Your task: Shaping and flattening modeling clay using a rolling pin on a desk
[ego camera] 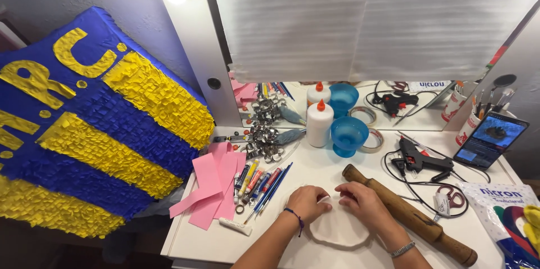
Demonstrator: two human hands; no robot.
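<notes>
Both my hands rest on a flat, rolled-out sheet of white clay (340, 229) lying on the white table (197, 241). My left hand (306, 201) pinches the sheet's upper edge between thumb and fingers. A blue thread bracelet sits on that wrist. My right hand (363, 201) presses the upper right edge of the sheet with curled fingers, a metal bracelet on its wrist. A wooden rolling pin (410, 215) lies diagonally just right of my right hand.
A blue-and-yellow fringed piñata (84, 122) fills the left. Pink paper strips (214, 190), paint tubes and brushes (261, 182), a glue bottle (319, 124), a blue cup (349, 135), tape roll (376, 140), black glue gun (419, 160), scissors (445, 198), a phone (490, 139) and a clay package (506, 213) surround the sheet.
</notes>
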